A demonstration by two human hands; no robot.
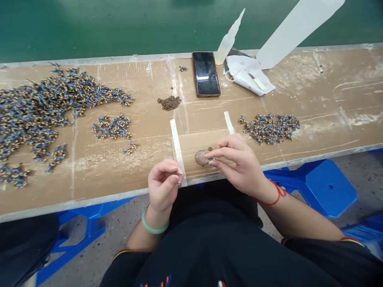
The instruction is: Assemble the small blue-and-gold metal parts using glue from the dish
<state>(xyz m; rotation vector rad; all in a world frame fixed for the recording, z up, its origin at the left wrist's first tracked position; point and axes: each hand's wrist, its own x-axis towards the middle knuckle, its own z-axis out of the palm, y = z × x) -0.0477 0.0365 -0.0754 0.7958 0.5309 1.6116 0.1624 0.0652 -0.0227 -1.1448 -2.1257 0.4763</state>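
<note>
My right hand (pixel 236 159) pinches a tiny figure (pixel 212 159) with a bit of blue on it, mostly covered by the fingertips. Right beside those fingertips, a small clear round dish (pixel 201 158) sits on a cardboard pad (pixel 191 141). My left hand (pixel 164 183) is closed in a pinch left of the dish, near a white tape strip (pixel 176 143). Whatever its fingers hold is too small to name. One brown disc (pixel 210 148) lies on the pad by my right fingers.
Blue and yellow figures form a large heap (pixel 44 107), a smaller group (pixel 113 126) and a right-hand pile (pixel 271 128). Brown discs (pixel 169 103) lie mid-table. Behind are a phone (pixel 206 74), a nozzle bottle (pixel 227 43) and a white cloth (pixel 248 71). Blue stools (pixel 326 187) stand below.
</note>
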